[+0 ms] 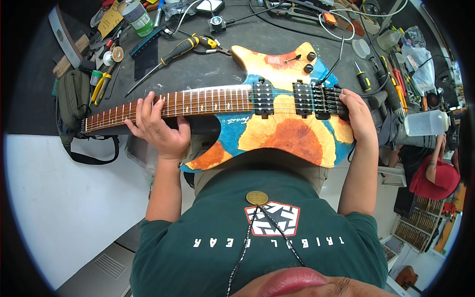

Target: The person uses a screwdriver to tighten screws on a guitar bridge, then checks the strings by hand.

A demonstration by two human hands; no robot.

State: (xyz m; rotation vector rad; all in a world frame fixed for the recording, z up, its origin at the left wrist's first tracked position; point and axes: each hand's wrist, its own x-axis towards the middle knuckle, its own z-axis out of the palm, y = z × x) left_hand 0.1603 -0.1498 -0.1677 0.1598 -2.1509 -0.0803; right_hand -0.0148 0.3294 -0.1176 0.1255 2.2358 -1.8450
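Observation:
A headless electric guitar (287,133) with a blue, yellow and orange body lies across my lap and the bench edge, strings facing up. Its wooden neck (208,100) points to the left. My left hand (161,126) lies over the neck with fingers spread, fingertips touching the strings and thumb apart near the lower edge. At the other end, the fingers of my right hand (357,114) close around the black tuners of the bridge (329,101); their tips are partly hidden. A thin black hex key (337,64) stands up from the bridge area.
The dark bench (208,69) holds a yellow-black screwdriver (180,49), pliers (210,44), a small cabled device (216,23) and a green-labelled bottle (137,19). An olive pouch (74,96) sits left. Tools and a plastic container (425,123) crowd the right; beyond is a person in red (435,175).

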